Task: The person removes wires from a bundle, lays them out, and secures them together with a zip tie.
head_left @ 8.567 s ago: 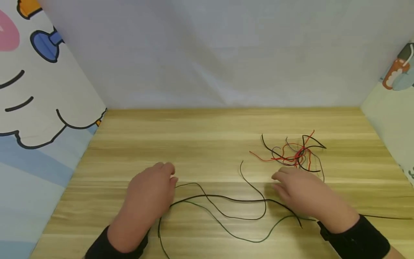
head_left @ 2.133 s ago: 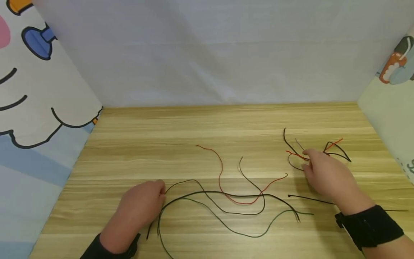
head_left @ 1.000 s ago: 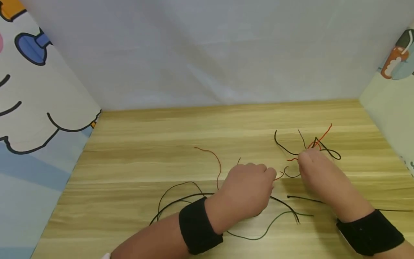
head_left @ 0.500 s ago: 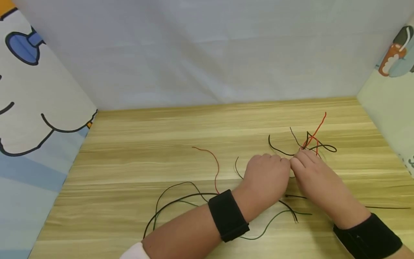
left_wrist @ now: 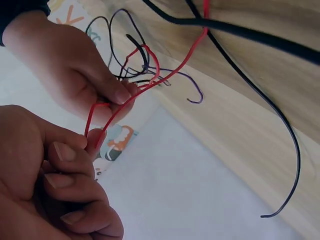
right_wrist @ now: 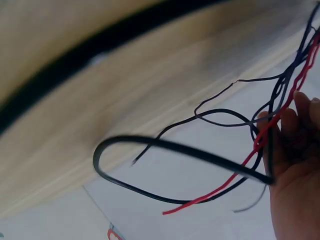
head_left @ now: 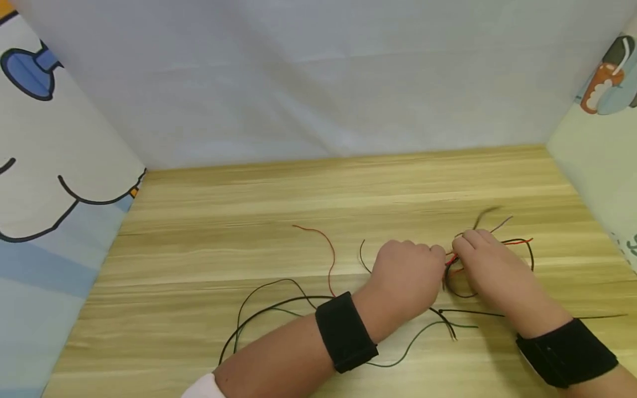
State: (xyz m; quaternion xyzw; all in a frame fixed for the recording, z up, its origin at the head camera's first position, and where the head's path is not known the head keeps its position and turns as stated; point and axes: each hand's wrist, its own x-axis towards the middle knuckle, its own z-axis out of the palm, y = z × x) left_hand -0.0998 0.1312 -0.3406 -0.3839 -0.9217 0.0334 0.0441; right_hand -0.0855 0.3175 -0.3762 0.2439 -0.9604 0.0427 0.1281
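Note:
My left hand (head_left: 408,276) is close beside my right hand (head_left: 490,271) at the right of the table. A red wire (left_wrist: 170,77) is pinched between the left thumb and index finger, the other fingers curled in. My right hand grips a tangle of red, black and purple wires between thumb and fingers. In the left wrist view, a purple wire (left_wrist: 197,85) curls out beyond that grip. A black wire loop (right_wrist: 165,145) and a red end (right_wrist: 210,194) hang from the tangle in the right wrist view. Part of the tangle is hidden behind the right hand.
A loose red wire (head_left: 330,254) lies left of my hands. Under the left forearm runs a thick black wire (head_left: 283,301), with a thin dark wire (head_left: 271,284) and a green wire (head_left: 423,333) nearby. Another black wire (head_left: 470,311) passes beneath the right arm. A white backdrop (head_left: 328,83) stands behind.
My left hand has moved from the table's left side to beside my right hand and now pinches a red wire. The right hand has picked up the tangle. One red wire was laid left.

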